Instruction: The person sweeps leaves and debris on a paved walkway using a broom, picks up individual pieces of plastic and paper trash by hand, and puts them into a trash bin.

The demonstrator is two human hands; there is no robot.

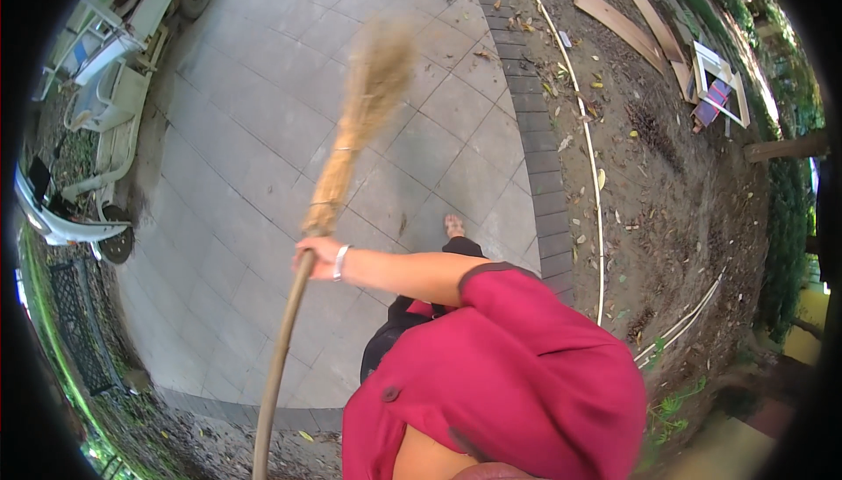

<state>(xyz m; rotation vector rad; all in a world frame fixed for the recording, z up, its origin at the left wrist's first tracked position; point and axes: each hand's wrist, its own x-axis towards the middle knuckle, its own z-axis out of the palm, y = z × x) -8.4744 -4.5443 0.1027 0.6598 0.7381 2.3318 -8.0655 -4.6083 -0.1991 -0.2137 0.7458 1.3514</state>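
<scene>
A long straw broom [331, 184] slants across the middle of the head view, its bristles pointing away from me and blurred by motion. Its wooden handle [282, 348] runs down past the lower edge. My right hand [321, 255], with a silvery bangle at the wrist, reaches across to the left and is closed round the broom where the bound straw meets the handle. My left hand is out of view; only a little of the left arm [428, 457] shows at the bottom. Below the bristles lies grey tiled paving [263, 147] with scattered dry leaves.
A dark brick border [542, 160] edges the paving on the right, with a white hose [586, 134] on leafy soil beyond. Wooden planks [621, 26] and a white frame [712, 64] lie at the far right. Vehicles [118, 116] stand on the left, near a black metal grille [81, 327].
</scene>
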